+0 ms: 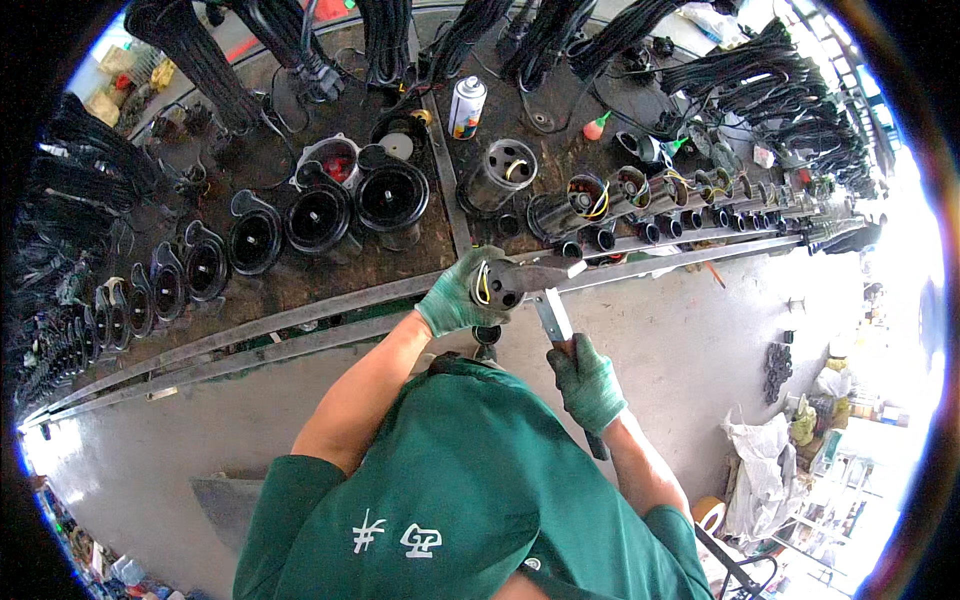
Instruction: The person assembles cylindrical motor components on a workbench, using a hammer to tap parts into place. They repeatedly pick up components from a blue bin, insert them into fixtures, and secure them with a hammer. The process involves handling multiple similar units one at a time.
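Observation:
My left hand [455, 292], in a green glove, is closed around a dark round metal housing [498, 285]. Holes show in the housing's end face, and yellow and white wires stick out of it. In my gloved right hand [587, 382] is a hammer [554, 315] with a silver shank and a dark handle. Its dark head, tapered to the left, lies across the housing's right side in this view; I cannot tell whether they touch. Just beyond my hands, an upright metal cylinder [497, 178] with a similar holed end stands on the bench.
The dark workbench [330, 255] has a metal edge. Black-capped cylinders [318, 215] line its left side; wired housings [585, 200] line the right. A spray can [467, 108], a red-filled pot [335, 160] and black cable bundles [190, 60] stand farther back. White sacks [762, 470] lie at right.

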A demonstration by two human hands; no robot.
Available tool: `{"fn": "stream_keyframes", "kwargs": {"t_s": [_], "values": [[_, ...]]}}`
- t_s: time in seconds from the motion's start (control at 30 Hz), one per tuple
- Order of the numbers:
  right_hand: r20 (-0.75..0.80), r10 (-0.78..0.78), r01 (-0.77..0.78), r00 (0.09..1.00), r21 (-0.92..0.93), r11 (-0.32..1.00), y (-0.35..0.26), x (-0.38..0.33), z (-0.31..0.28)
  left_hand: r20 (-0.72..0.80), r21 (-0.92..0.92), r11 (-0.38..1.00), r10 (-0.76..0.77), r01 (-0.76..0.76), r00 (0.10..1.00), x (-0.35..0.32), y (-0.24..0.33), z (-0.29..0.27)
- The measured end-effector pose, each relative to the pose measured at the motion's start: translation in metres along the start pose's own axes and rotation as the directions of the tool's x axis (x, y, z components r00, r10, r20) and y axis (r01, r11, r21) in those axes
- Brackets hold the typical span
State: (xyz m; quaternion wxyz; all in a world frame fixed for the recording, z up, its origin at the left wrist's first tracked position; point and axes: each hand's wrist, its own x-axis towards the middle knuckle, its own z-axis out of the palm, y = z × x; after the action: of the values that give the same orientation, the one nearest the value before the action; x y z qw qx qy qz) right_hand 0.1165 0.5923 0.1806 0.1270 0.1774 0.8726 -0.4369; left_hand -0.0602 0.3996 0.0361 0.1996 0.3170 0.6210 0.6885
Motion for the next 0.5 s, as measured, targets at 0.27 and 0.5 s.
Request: {"fn": "stream_keyframes", "kwargs": {"t_s": [0.27, 0.5], "values": [[-0.111, -0.099, 0.06, 0.989, -0.308, 0.949, -0.025, -0.004, 0.013, -0.018, -0.242, 0.968, -0.079, 0.072, 0.997, -0.003, -0.012, -0.002], [-0.075, 0.025, -0.045, 0.997, -0.28, 0.959, -0.01, 0.009, 0.012, 0.002, -0.234, 0.968, -0.091, 0.089, 0.996, -0.004, -0.01, 0.001]]}}
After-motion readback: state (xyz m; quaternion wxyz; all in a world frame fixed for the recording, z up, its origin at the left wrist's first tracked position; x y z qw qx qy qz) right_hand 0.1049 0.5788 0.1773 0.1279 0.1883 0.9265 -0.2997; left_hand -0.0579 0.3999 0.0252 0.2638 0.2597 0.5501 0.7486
